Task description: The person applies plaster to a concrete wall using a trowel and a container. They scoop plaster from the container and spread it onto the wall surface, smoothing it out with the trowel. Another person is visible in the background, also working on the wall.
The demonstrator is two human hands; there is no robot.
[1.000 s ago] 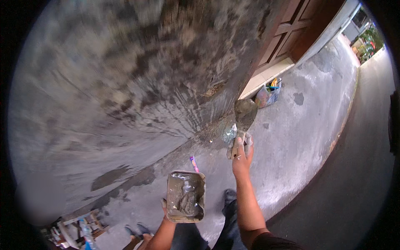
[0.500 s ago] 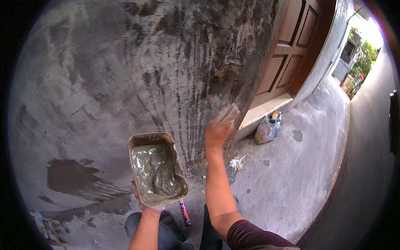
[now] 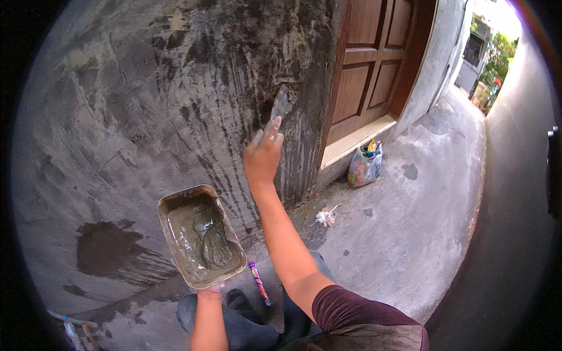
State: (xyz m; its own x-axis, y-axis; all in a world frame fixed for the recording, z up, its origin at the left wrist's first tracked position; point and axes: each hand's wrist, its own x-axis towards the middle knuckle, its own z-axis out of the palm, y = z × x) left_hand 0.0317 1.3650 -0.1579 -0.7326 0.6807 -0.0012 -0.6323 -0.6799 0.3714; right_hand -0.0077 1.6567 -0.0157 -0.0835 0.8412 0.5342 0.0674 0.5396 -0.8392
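My left hand holds up a rectangular tub from beneath at its near end; most of the fingers are hidden under it. Wet grey mortar lies inside, heaped toward the near right. My right hand is closed round a putty knife, whose grey-smeared blade points up at a rough, dark patch of the wall left of the door. From this angle I cannot tell whether the blade touches the wall. Pale smears show on the right fingers.
A brown panelled door with a pale sill stands right of the patch. Below it sits a filled plastic bag. White litter and a purple wrapper lie on the concrete ground. Green plants show far off.
My right hand has gone up and left with the putty knife, its blade now by the rough patch. The tub has shifted left in my left hand. The whole view has turned slightly.
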